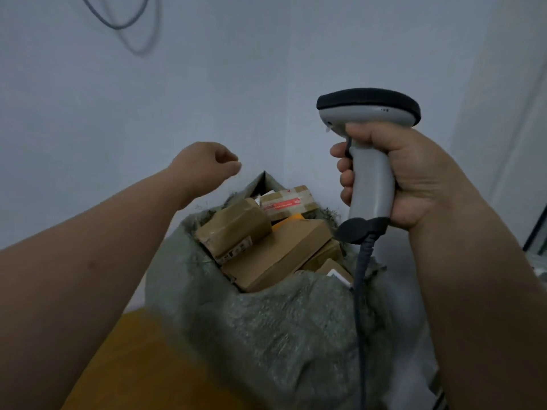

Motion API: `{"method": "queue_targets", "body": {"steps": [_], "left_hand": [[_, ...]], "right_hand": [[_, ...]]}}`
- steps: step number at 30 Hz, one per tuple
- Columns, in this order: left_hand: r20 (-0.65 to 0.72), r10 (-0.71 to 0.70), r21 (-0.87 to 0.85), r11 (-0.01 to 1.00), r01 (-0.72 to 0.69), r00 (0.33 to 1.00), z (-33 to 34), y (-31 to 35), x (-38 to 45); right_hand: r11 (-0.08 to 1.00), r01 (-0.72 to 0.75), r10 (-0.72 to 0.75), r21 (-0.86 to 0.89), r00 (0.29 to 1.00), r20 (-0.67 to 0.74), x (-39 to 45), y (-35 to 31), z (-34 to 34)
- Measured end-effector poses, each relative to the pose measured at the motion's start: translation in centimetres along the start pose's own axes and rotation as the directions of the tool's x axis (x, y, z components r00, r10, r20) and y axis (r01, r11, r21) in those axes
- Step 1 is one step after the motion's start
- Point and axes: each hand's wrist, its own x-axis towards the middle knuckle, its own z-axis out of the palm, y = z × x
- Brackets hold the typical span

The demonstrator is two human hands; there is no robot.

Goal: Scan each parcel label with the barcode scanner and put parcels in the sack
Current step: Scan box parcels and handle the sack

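Note:
My right hand grips the grey handle of a barcode scanner held upright at the right, its black-topped head pointing left. Its dark cable hangs down over the sack. The grey-green woven sack stands open in the middle, filled with several brown cardboard parcels, one with red-and-white tape at the back. My left hand hovers above the sack's far left rim, fingers loosely curled downward and holding nothing.
A pale wall fills the background, with a grey cable loop hanging at the top left. An orange-brown surface lies at the lower left beside the sack. A dark-framed edge shows at the far right.

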Motion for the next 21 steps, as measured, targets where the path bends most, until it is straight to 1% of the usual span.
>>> {"method": "queue_targets", "body": {"steps": [2, 3, 4, 5, 7, 9, 11, 13, 16, 18, 21], "left_hand": [[-0.14, -0.083, -0.104, 0.992, 0.069, 0.987, -2.1, -3.1, -2.4], [-0.198, -0.156, -0.167, 0.978, 0.124, 0.968, -2.9, -5.1, -3.8], [-0.224, -0.252, -0.238, 0.951, 0.198, 0.941, -3.4, -7.2, -5.3], [-0.21, -0.363, -0.31, 0.905, 0.291, 0.908, -3.6, -9.5, -6.9], [-0.103, -0.541, -0.397, 0.792, 0.464, 0.835, -3.4, -13.4, -10.7], [0.013, -0.633, -0.426, 0.697, 0.577, 0.774, -2.8, -16.1, -14.6], [0.093, -0.655, -0.445, 0.647, 0.62, 0.75, -2.5, -17.4, -17.8], [0.153, -0.651, -0.455, 0.621, 0.638, 0.744, -2.8, -18.1, -19.9], [0.214, -0.661, -0.486, 0.567, 0.665, 0.719, -3.5, -19.2, -22.0], [0.225, -0.669, -0.507, 0.54, 0.672, 0.708, -4.0, -20.1, -23.1], [0.205, -0.699, -0.53, 0.509, 0.678, 0.685, -4.8, -21.5, -24.5]], "right_hand": [[1.0, 0.02, -0.02, -0.023, 1.0, 0.0, -2.5, 0.7, 2.2], [0.999, 0.023, -0.023, -0.04, 1.0, -0.001, -3.7, 1.2, 3.3], [0.998, 0.025, -0.025, -0.054, 1.0, -0.005, -4.9, 1.7, 4.4], [0.998, 0.024, -0.025, -0.065, 1.0, -0.011, -6.0, 2.4, 5.5], [0.997, 0.016, -0.017, -0.073, 1.0, -0.015, -7.9, 3.9, 7.8], [0.995, -0.003, 0.002, -0.095, 1.0, -0.012, -9.4, 6.0, 10.2], [0.991, -0.025, 0.023, -0.128, 1.0, -0.015, -10.4, 8.6, 12.7], [0.984, -0.044, 0.04, -0.171, 0.999, -0.026, -11.3, 11.5, 14.9], [0.963, -0.084, 0.072, -0.254, 0.996, -0.057, -12.5, 15.9, 17.4], [0.956, -0.108, 0.1, -0.271, 0.994, -0.043, -13.0, 18.3, 18.7], [0.938, -0.125, 0.128, -0.325, 0.992, -0.011, -13.0, 21.1, 20.5]]}}
